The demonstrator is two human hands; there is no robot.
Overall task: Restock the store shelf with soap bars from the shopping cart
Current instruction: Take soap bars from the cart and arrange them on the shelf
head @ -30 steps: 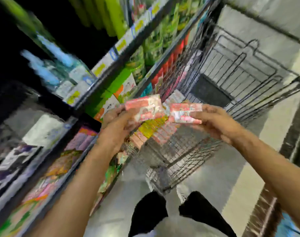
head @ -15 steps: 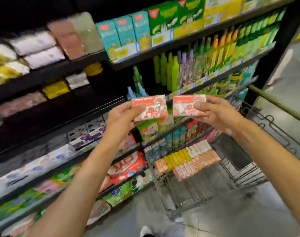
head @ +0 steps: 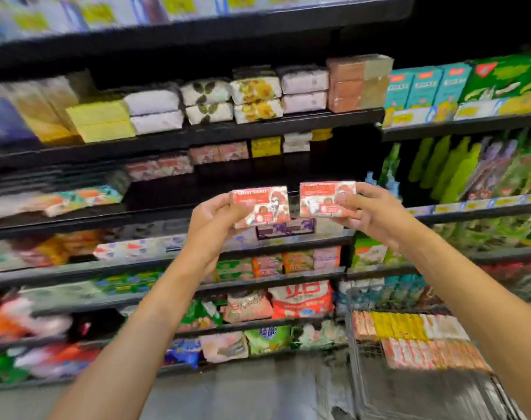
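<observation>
Hands raised side by side; left hand (head: 211, 215) grips one red soap box (head: 262, 207); right hand (head: 369, 212) pinches another red soap box (head: 322, 198). Beyond them, the dark shelf (head: 173, 192); below the right hand, the shopping cart (head: 364, 353).

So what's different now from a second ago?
The view swung from the wire shopping cart up to the black store shelves; both hands rose with it. The left hand and right hand each still grip a red boxed soap bar.
</observation>
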